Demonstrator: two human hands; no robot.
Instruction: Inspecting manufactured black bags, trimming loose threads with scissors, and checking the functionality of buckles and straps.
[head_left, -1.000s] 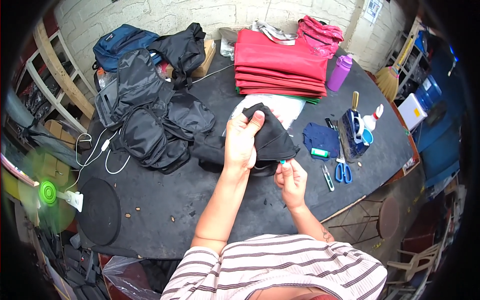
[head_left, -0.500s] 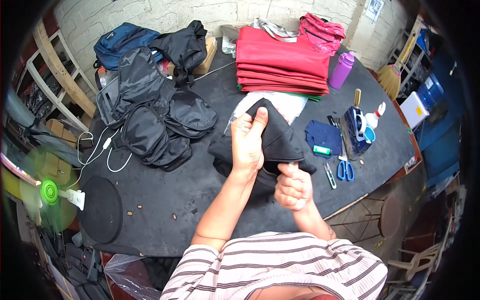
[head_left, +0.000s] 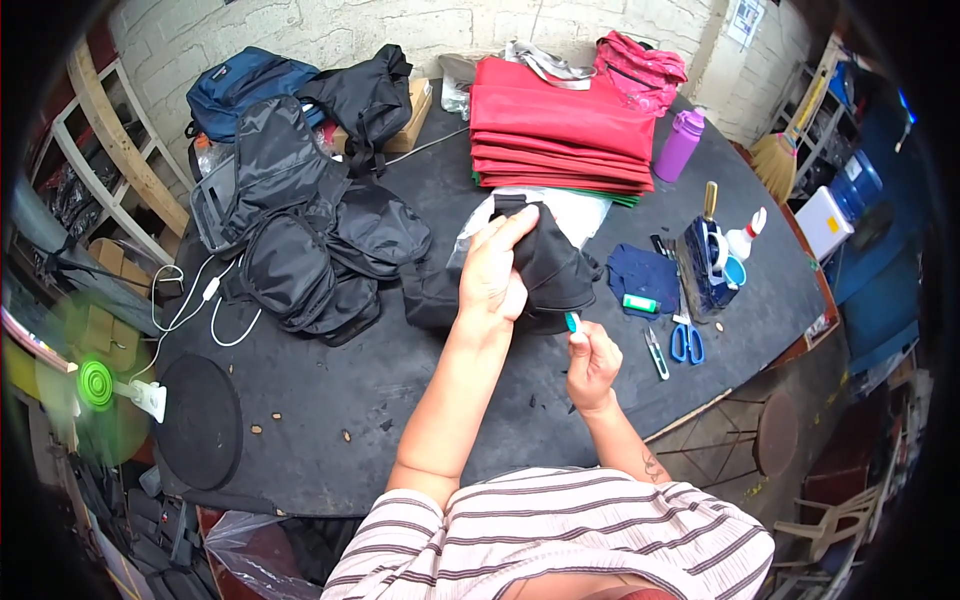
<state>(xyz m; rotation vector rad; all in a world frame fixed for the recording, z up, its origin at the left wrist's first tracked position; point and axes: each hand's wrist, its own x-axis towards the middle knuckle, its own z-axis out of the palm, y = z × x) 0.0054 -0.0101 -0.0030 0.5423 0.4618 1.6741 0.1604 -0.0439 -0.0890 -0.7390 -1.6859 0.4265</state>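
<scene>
My left hand point(head_left: 492, 270) is closed on a black fabric bag point(head_left: 555, 262), its thumb over the upper part of the cloth. The bag is bunched up above the middle of the table, and its far parts lie behind my hand. Just below the bag's lower right edge, my right hand point(head_left: 594, 365) is closed around a small teal tool point(head_left: 573, 322). Only the teal end shows between thumb and fingers, so its exact kind is unclear. That end is close to the bag's edge; I cannot tell whether they touch.
Black backpacks point(head_left: 290, 265) are heaped at left, near a clip fan point(head_left: 97, 385) and a black disc point(head_left: 200, 420). Behind stands folded red fabric point(head_left: 560, 125) beside a purple bottle point(head_left: 680, 145). Thread snips point(head_left: 656, 353), blue scissors point(head_left: 687, 343) and navy cloth point(head_left: 640, 272) lie at right.
My right hand has drawn down and slightly right from the bag's edge, bringing the teal tool into sight. The bag has turned and slumped in my left hand.
</scene>
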